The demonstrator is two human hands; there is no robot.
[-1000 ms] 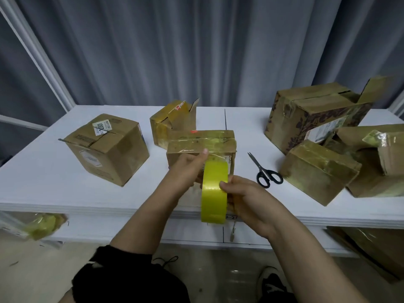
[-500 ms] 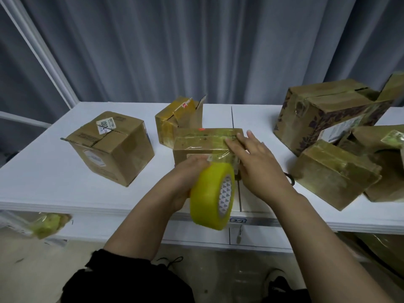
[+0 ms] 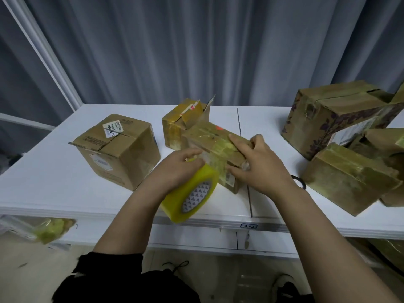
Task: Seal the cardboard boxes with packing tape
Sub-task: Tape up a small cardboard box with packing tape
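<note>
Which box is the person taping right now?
The low middle box: the right hand holds it, and the left hand holds the tape roll beside its front. The rest lie untouched.

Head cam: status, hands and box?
Left hand grips tape roll. Right hand holds small box, tape strip attached. Scissors mostly hidden behind right wrist.
</note>
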